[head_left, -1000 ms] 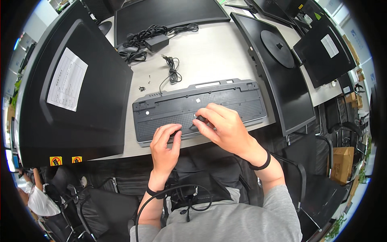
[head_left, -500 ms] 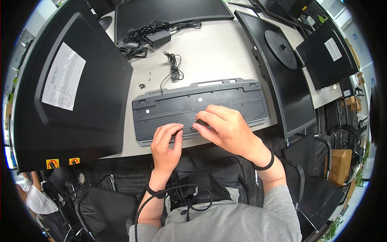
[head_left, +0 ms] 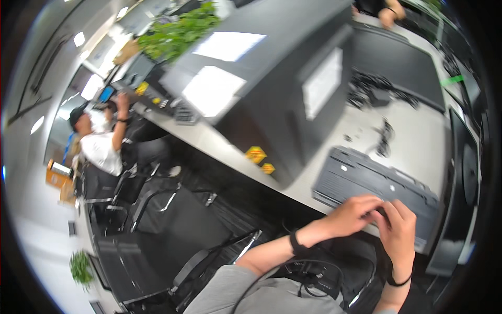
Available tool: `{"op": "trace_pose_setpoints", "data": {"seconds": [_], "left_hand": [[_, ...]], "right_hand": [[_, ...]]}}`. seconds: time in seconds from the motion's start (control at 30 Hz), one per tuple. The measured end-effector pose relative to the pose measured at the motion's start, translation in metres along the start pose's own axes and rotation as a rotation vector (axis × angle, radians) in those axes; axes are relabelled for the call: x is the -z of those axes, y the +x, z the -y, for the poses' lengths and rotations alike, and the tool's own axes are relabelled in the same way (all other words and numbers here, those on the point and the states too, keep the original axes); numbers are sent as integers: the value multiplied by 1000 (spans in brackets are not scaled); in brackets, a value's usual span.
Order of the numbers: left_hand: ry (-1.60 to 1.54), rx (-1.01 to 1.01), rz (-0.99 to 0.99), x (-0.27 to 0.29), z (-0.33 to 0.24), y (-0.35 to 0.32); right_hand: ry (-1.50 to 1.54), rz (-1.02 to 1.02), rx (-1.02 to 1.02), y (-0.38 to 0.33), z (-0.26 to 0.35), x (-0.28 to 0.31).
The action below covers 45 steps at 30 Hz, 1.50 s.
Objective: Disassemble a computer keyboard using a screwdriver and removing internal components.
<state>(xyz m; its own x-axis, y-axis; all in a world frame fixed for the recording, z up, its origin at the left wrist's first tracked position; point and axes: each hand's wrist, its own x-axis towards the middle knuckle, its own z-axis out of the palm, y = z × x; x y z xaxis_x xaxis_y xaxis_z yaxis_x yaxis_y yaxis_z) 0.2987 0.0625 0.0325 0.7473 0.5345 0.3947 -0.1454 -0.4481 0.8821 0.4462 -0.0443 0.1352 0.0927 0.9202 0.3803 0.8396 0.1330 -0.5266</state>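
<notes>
Pale desk (head_left: 421, 149) bears an upturned black keyboard (head_left: 366, 175). Over the keyboard's near edge, the left hand (head_left: 355, 214) and right hand (head_left: 400, 227), apart half a second ago, now seem to meet, fingers curled; blur and overlap hide whether they grip anything. Beyond the keyboard lies a coiled cable (head_left: 385, 138); left of the keyboard stands a large black casing (head_left: 277, 120). Farther left, a seated co-worker (head_left: 102, 149) shows more fully, near a cardboard box (head_left: 55, 179), contents indistinct.

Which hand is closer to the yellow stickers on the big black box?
The left hand. It is by the keyboard, to the right of the yellow stickers. The right hand is farther right, past the left one.
</notes>
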Motion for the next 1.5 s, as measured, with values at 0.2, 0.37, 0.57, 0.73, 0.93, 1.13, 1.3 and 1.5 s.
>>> {"op": "trace_pose_setpoints", "data": {"seconds": [0.2, 0.37, 0.57, 0.73, 0.93, 1.13, 1.3, 1.5], "left_hand": [[-180, 2, 51, -1, 11, 7], [-214, 7, 66, 0, 13, 8], [-171, 42, 135, 1, 19, 9], [-183, 13, 130, 0, 21, 6], [-191, 24, 104, 3, 12, 6], [-244, -55, 45, 5, 7, 7], [-287, -37, 50, 6, 10, 5], [-240, 12, 17, 3, 11, 4]], "right_hand": [[23, -89, -51, -3, -10, -13], [49, -67, -72, -5, -15, -13], [114, 1, -57, -3, -26, -4], [123, 19, -29, -5, -25, -4], [77, 59, -25, -2, -16, 0], [83, 104, 3, 2, -5, 1], [69, 96, 10, 2, -1, 2], [37, -66, -20, -10, -10, -4]]}}
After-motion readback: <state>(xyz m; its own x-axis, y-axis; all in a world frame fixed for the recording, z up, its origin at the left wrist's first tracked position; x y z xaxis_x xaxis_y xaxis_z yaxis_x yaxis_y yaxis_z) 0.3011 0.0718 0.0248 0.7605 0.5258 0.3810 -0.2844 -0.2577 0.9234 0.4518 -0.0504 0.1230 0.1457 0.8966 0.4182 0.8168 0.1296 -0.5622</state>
